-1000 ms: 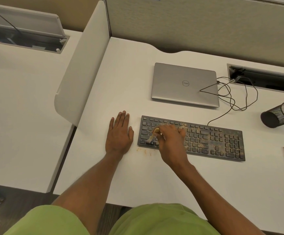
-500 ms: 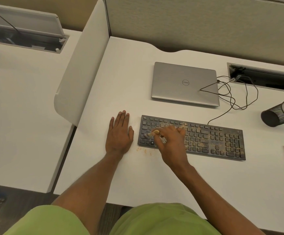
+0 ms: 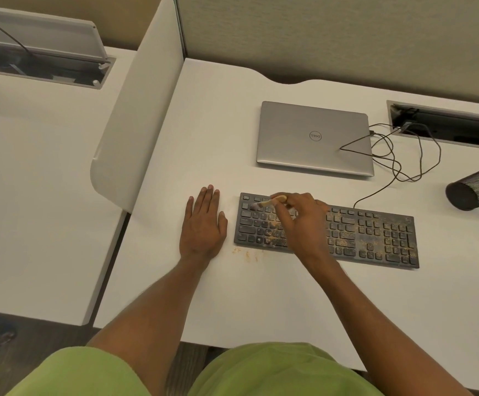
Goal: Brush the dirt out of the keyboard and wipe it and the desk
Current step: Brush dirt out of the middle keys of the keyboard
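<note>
The right hand pinches a small brush over the far-left keys of the keyboard, which lies mid-tabletop. The left hand rests flat beside it, fingers straight. A hard flick could scatter dirt wider, toward the laptop.

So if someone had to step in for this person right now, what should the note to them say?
Left hand lies flat on the desk, beside the keyboard.
Right hand pinches the brush, bristles on the upper-left keys.
Dirt covers the middle and right keys; crumbs lie on the desk by the front edge.
To do: finish brushing, wipe keyboard and desk.
</note>
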`<state>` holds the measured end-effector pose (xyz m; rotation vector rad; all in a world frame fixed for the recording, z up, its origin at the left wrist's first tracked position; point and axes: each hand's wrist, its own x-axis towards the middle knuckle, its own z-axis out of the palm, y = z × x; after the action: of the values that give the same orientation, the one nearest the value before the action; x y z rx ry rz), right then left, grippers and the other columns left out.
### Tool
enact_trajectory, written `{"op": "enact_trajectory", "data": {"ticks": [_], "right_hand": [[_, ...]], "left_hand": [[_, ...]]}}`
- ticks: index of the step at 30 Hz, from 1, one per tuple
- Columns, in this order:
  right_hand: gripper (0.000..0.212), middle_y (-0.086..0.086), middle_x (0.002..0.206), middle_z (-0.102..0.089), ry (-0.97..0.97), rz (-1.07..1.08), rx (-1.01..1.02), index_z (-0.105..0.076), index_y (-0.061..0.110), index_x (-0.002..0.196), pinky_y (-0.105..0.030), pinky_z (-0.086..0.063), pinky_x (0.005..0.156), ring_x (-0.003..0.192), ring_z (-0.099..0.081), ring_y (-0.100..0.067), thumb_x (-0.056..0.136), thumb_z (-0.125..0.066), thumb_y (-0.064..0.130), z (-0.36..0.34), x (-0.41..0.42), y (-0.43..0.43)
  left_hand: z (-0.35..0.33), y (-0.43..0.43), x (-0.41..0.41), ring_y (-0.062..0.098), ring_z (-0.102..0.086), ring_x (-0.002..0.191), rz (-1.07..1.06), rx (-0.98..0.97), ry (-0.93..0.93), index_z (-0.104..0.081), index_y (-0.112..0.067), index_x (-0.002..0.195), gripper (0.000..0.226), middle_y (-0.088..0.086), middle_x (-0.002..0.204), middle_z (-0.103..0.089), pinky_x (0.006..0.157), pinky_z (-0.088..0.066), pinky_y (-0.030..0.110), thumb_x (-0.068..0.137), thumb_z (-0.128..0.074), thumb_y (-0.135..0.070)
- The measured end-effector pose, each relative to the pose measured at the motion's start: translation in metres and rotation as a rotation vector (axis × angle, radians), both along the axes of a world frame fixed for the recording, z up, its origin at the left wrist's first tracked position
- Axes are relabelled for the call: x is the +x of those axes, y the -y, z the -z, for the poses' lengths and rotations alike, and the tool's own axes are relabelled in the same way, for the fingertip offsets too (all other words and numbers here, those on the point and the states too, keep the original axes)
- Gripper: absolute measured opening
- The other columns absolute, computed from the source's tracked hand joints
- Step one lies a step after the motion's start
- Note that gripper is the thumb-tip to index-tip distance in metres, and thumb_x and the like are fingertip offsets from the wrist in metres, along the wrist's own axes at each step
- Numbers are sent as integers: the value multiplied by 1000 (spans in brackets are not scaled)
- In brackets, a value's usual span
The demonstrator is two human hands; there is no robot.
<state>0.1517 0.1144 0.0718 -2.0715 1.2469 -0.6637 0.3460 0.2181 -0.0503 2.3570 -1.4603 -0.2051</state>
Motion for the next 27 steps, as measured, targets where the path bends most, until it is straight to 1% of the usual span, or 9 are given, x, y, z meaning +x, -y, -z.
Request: {"op": "enact_trajectory", "data": {"ticks": [4,6,10,13,16,18,20,23,27], "right_hand": [[16,32,77,-57,-44,-8,25,-75,31,94,-31,-20,88,88,-50,0,102,-61,30,-6,13,9],[20,30,70,-56,-87,-4,27,-75,30,88,-29,-17,83,83,-52,1,102,-60,30,-6,15,12],[30,15,76,-67,-277,60,-63,-73,28,83,-41,-24,93,90,-56,-10,101,-51,38,-3,9,19],[26,11,77,-66,-363,142,-122,-69,27,80,-40,-22,93,93,-52,-15,99,-53,33,-8,4,21],[20,15,77,-64,-246,222,-116,-68,30,84,-37,-19,93,94,-51,-11,99,-55,32,-18,5,21],[19,23,71,-57,-123,244,-57,-67,34,86,-35,-20,90,90,-49,-1,101,-56,31,-24,8,23],[18,24,68,-54,-47,238,17,-68,33,87,-32,-18,83,87,-52,7,101,-57,30,-23,11,29],[21,18,70,-64,-76,215,77,-75,30,88,-32,-16,79,80,-60,0,100,-58,36,-11,14,38],[30,15,65,-62,-223,278,5,-69,30,74,-37,-20,83,77,-57,-8,99,-53,35,-4,8,44]], "left_hand": [[1,0,0,14,-10,162,1,20,4,-26,-14,166,63,3,174,-21,133,-7,42,107,-28,-37],[1,0,0,14,-9,162,0,22,6,-25,-15,166,63,3,174,-20,133,-5,41,108,-29,-37],[0,0,0,14,-11,162,-2,8,14,-27,-14,166,62,3,173,-23,133,-6,41,108,-32,-34],[0,0,0,15,-14,161,-3,-2,14,-29,-13,165,61,4,173,-25,133,-8,41,107,-33,-33],[1,0,0,15,-14,161,-2,-2,14,-29,-13,165,61,4,172,-25,133,-8,42,107,-33,-33],[1,0,0,14,-13,161,-3,3,11,-29,-13,165,62,4,173,-25,133,-8,42,107,-33,-33],[0,0,0,14,-12,161,-4,9,7,-28,-14,165,62,3,173,-24,133,-8,42,107,-33,-33],[0,0,0,14,-12,162,-6,15,8,-28,-14,165,62,3,173,-23,133,-7,41,107,-32,-34],[0,0,0,13,-11,162,-6,11,7,-27,-14,166,62,3,173,-23,133,-7,41,107,-32,-34]]}}
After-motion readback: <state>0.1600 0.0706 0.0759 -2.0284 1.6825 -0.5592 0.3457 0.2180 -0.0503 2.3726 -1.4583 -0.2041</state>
